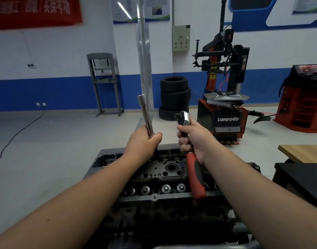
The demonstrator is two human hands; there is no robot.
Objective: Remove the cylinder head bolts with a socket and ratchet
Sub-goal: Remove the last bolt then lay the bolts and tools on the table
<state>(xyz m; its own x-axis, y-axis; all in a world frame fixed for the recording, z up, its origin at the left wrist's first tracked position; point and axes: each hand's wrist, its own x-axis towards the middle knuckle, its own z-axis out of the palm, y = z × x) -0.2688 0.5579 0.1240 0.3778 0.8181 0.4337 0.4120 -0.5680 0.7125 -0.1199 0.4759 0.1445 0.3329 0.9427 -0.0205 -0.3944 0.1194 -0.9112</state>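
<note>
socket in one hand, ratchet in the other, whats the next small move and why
Probably bring the two tools together. The left hand grips the long socket upright, the right hand holds the ratchet, whose square drive is bare and points toward the socket. They are apart above the cylinder head, so no bolt can be turned yet.

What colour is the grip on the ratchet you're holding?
Red with a black inset, on the ratchet in the right hand; head view.
</note>
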